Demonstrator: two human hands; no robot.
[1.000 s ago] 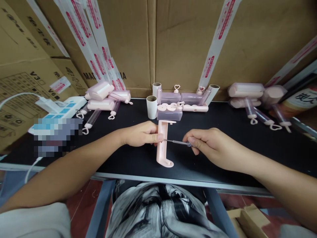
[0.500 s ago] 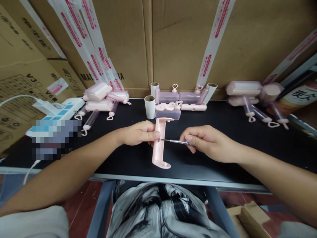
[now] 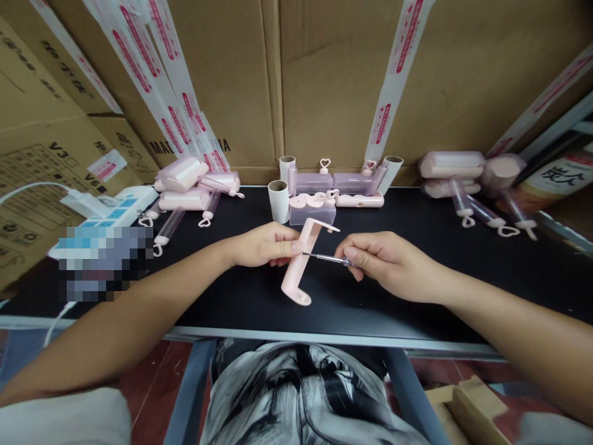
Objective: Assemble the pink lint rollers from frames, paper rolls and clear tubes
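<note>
My left hand (image 3: 264, 245) grips a pink plastic bracket (image 3: 300, 262), a long bar with a hooked lower end and a flat top lip, held tilted above the black table (image 3: 417, 290). My right hand (image 3: 384, 262) pinches a small screwdriver (image 3: 327, 258). Its metal shaft points left and its tip meets the bracket's middle, right by my left fingertips.
Behind my hands stand cardboard tubes (image 3: 279, 201) and lilac and pink roller parts (image 3: 315, 210). More pink roller pieces lie at the back left (image 3: 185, 182) and back right (image 3: 456, 170). A white power strip (image 3: 111, 210) sits at the left edge. Cardboard boxes (image 3: 324, 80) wall the back.
The bracket has tipped from upright to leaning with its top to the right. Both hands have shifted slightly left and up, and the screwdriver tip stays against the bracket.
</note>
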